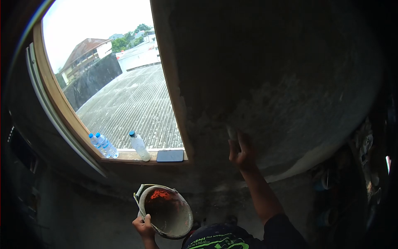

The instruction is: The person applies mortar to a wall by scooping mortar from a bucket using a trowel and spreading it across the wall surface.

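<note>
My left hand [144, 227] grips the near-left rim of a bucket [188, 213], thumb over the edge. The bucket is tilted, with its mouth facing up at me. Grey residue coats its inside, and an orange-red patch shows near the far side. My right hand [242, 153] is raised against the dark wall [282, 112], its fingers closed round a small pale object [231, 133]. That object points up toward the wall surface; dim light hides its exact kind, and I cannot tell whether it touches. Lighter, mottled patches mark the wall around and right of this hand.
Left of the wall is a window opening with a wooden frame [177, 112]. On its sill stand two water bottles [107, 146], a third, cloudy bottle [139, 146] and a dark phone [170, 156]. Dim containers [325, 216] lie low on the right.
</note>
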